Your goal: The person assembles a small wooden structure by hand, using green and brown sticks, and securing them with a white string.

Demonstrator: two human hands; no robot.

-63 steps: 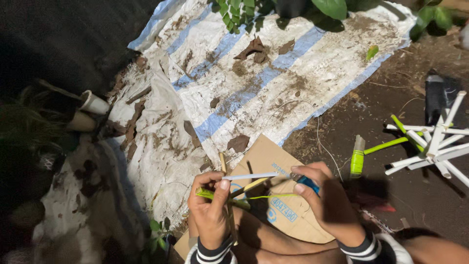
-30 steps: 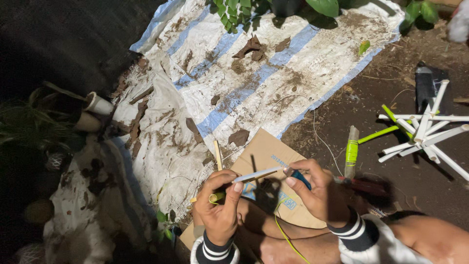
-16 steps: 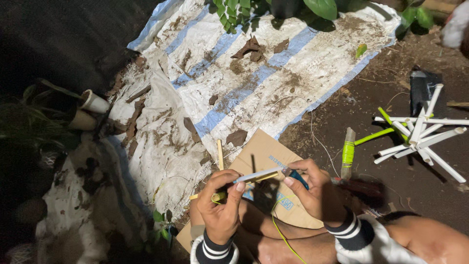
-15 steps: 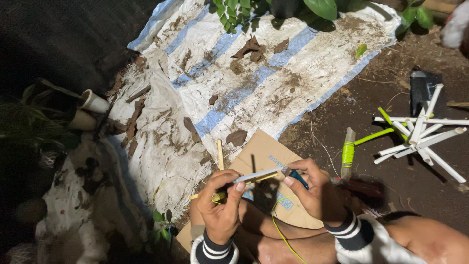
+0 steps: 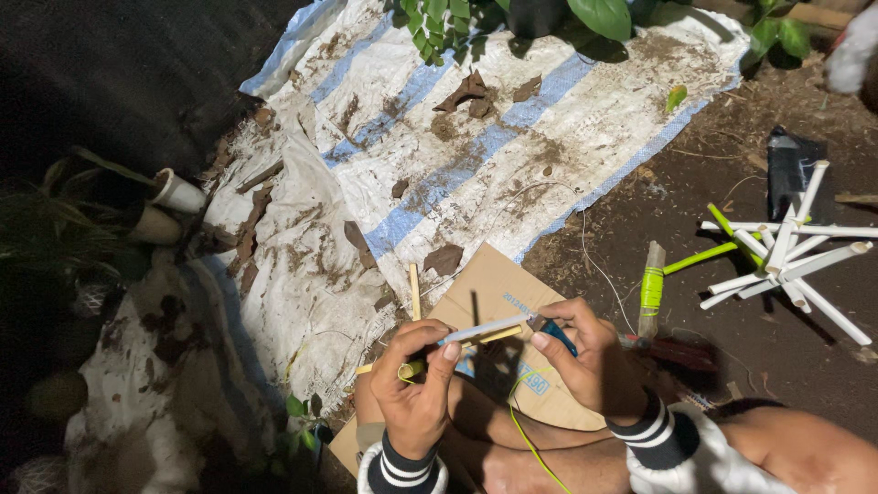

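The left hand point(image 5: 416, 389) has its grip pinched on the near end of a thin white stick point(image 5: 485, 329), with a small yellow stick point(image 5: 412, 369) tucked under it. The right hand point(image 5: 594, 366) pinches a blue-handled tool point(image 5: 558, 337) against the stick's far end; its tip is hard to make out. Under the hands lies a brown cardboard sheet point(image 5: 489, 284), partly hidden. A yellow-green string point(image 5: 526, 444) hangs near. Right, on the dirt, lies a pile of white sticks point(image 5: 786, 256). Far off spreads a dirty striped sack point(image 5: 476, 137).

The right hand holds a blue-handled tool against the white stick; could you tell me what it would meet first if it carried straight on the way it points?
Probably the left hand, which grips that white stick along its line; depth is unclear.
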